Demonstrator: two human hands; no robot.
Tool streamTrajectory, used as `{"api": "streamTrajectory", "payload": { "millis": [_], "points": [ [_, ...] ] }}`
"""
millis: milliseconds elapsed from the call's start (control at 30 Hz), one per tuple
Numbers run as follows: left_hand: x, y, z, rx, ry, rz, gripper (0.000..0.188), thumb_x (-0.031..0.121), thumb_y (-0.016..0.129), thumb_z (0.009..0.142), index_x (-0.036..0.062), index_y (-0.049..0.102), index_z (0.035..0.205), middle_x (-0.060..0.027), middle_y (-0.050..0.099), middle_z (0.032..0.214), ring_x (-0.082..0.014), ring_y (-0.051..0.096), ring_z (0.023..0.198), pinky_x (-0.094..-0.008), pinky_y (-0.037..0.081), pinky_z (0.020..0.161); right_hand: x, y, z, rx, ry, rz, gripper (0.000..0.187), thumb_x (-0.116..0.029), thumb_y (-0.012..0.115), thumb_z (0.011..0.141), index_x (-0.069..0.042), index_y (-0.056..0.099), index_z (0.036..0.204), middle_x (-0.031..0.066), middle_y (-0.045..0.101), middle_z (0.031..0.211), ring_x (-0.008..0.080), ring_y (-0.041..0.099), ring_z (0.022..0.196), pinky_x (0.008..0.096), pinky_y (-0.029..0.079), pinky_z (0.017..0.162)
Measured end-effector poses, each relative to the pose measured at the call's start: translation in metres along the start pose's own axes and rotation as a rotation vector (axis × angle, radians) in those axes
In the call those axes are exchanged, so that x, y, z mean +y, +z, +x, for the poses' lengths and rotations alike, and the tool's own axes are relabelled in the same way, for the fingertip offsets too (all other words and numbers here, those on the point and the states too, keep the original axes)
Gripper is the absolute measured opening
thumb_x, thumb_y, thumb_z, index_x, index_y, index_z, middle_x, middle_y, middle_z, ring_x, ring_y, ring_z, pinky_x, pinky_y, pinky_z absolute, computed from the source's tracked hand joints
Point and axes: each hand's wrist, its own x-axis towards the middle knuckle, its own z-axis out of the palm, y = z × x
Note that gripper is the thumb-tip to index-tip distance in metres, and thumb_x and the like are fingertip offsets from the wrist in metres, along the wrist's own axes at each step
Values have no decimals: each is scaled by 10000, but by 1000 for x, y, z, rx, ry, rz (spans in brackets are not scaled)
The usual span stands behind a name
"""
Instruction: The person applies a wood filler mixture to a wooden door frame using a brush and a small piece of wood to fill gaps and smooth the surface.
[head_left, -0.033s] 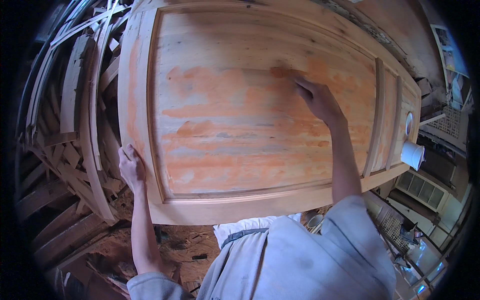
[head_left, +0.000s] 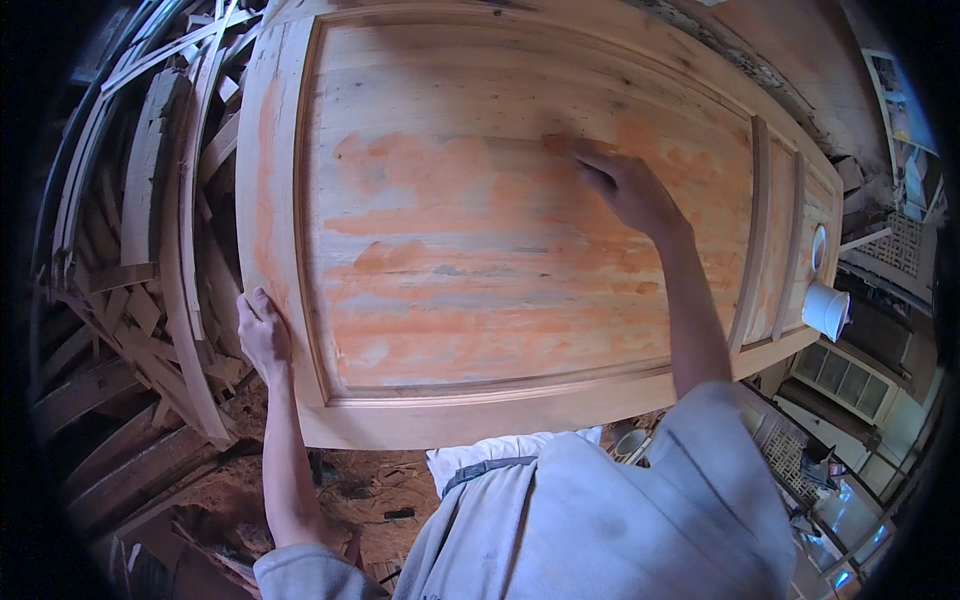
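A large framed wooden panel, shaped like a door, lies in front of me. Uneven orange-brown patches of filler or stain cover much of its recessed middle. My left hand grips its left edge near the lower corner, fingers curled on the rim. Over the upper middle of the recess, my right hand is closed, its fingertips pointing left at the surface. Motion blur smears whatever is at those fingertips; a dark, reddish-brown blur shows there, and I cannot make out the tool.
Stacked boards and offcuts crowd the left side. On the panel's right end stands a white tub, beside a round white-rimmed piece. Debris covers the floor below the near edge. A glazed frame leans at the right.
My right hand has shifted slightly left and its forearm has moved a little to the right. The left hand stays on the panel's edge.
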Motion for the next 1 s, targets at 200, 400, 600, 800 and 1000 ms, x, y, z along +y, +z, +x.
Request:
{"api": "streamTrajectory", "payload": {
  "millis": [200,400,600,800,1000],
  "points": [
    [-18,3,2,-14,-59,27,500,481,425,1002,4,574,1031,-300,648,903,-513,602,895,-555,451,760,-36,-19,67,-454,-71,-479,298,-269,568,968,-195,658,1243,136,700,912,319,662,802,434,529,742],
    [-23,6,5,-28,-67,53,509,490,424,999,8,577,1050,-298,649,907,-511,603,898,-555,451,753,24,-52,43,-481,-34,-451,279,-245,586,951,-173,670,1207,141,700,883,323,655,777,444,523,728],
    [-18,2,2,-6,-54,33,495,482,413,1004,13,566,1023,-294,649,920,-509,602,903,-559,451,757,75,-78,13,-336,159,-147,322,-173,585,971,-147,624,1290,145,705,1099,282,689,844,378,525,766],
    [-11,2,2,-26,-46,25,486,485,401,1007,28,564,1034,-288,653,924,-509,601,910,-562,449,763,21,-6,-1,98,248,86,351,-229,548,1001,-105,579,1328,173,690,1135,313,674,1036,377,513,868],
    [-13,2,0,-19,-58,12,466,467,403,1009,29,562,1026,-287,653,922,-505,605,909,-562,446,758,7,31,37,223,377,-5,369,-220,507,992,-95,551,1336,260,641,1131,392,633,1053,454,514,852]
  ]
}}
